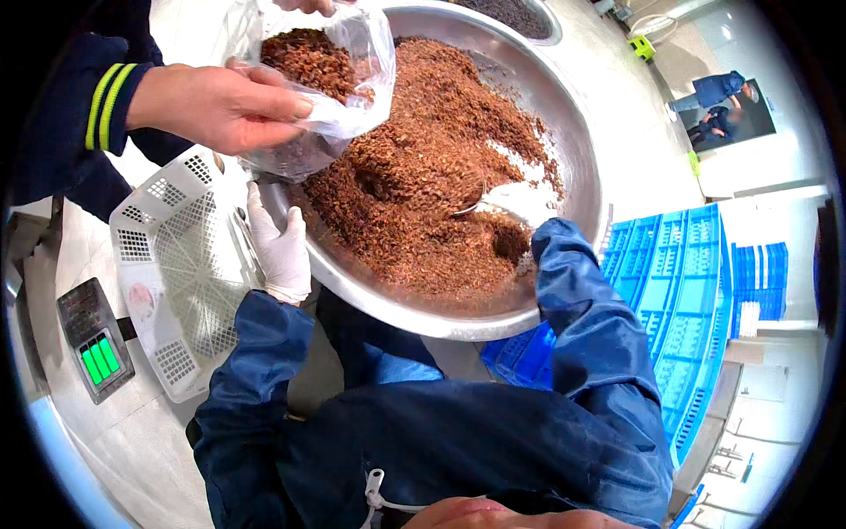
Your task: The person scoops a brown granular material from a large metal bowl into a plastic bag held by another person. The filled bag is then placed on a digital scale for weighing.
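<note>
A wide metal basin (577, 150) holds a heap of brown, crumbly, flake-like food (423, 167). My right hand (522, 202), in a white glove, reaches into the heap from the right. It is closed around a metal scoop (468, 210), most of which is buried. My left hand (282, 254), also gloved, is beside the basin's left rim with thumb and forefinger apart and nothing visible between them. Above it, a co-worker's bare hand (225, 106) holds a clear plastic bag (381, 53) over the basin edge. Brown crumbs (308, 63) fill part of the bag.
A white perforated basket (181, 256) stands left of the basin, close to a scale with a green display (100, 357). Stacked blue crates (674, 291) rise on the right. Another basin (511, 13) with dark contents sits at the far side. People (718, 101) are in the far right background.
</note>
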`<state>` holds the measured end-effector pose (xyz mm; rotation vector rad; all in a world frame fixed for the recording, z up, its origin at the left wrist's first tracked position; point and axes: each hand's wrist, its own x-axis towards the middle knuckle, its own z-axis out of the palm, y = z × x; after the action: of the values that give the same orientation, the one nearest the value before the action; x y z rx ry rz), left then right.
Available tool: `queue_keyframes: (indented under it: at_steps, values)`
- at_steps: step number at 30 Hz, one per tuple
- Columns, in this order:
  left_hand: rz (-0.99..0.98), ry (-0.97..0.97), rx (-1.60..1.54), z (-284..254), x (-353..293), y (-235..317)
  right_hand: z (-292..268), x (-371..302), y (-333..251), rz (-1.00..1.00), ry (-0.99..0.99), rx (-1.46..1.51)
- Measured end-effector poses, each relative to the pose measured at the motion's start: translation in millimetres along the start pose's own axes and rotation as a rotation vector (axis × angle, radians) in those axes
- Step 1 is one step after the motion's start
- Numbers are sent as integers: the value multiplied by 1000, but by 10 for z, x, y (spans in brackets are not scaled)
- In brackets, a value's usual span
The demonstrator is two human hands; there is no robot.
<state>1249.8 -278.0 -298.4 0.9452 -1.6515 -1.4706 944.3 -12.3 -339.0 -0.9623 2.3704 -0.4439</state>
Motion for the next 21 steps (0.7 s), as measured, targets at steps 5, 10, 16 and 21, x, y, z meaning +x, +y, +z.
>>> queue_keyframes:
  at_steps: [5, 10, 16, 21]
  values:
    - [30, -3, -112, -6, 32, -105, 49, 124, -301, 28, -42, 15]
    - [79, 5, -2, 20, 33, -136, 19, -86, -133, 9, 23, 295]
    - [73, 34, -31, -10, 58, -215, -197, -401, -369, 108, -34, 547]
    - [45, 14, -37, 4, 32, -155, -455, -653, -198, -36, 60, 466]
